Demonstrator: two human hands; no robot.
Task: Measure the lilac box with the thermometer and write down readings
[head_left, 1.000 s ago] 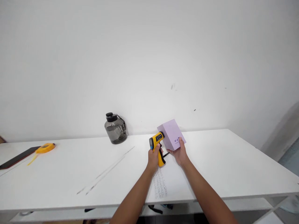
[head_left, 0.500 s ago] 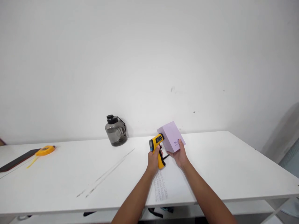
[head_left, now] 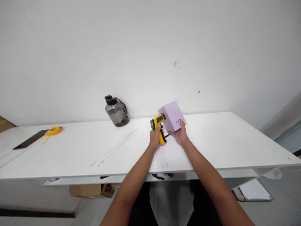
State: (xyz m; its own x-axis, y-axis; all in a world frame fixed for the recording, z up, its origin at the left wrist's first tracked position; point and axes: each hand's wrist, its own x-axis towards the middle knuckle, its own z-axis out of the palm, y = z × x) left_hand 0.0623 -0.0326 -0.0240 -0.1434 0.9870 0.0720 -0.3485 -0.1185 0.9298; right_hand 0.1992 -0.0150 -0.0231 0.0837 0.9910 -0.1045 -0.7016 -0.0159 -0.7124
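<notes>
My left hand (head_left: 155, 137) is closed around the handle of a yellow and black infrared thermometer (head_left: 161, 129). Its front end points at the side of a lilac box (head_left: 174, 116); whether the two touch I cannot tell. With the thumb on the front face and fingers underneath, my right hand (head_left: 180, 133) holds that box tilted above the table. Small dark marks are printed near the box's lower edge. Below both hands lies a handwritten sheet of paper (head_left: 172, 157), and part of a black pen (head_left: 167, 136) shows between them.
A dark translucent water jug (head_left: 117, 113) stands by the wall. To the left, a yellow tape measure (head_left: 54, 131) rests at the end of a dark flat slab (head_left: 31, 140). The white table (head_left: 223, 141) has a shelf below, with a cardboard box (head_left: 86, 190) on the floor.
The camera has tipped downward, so the table sits higher in view and the floor and my legs show. Both hands keep the same holds on the thermometer and box.
</notes>
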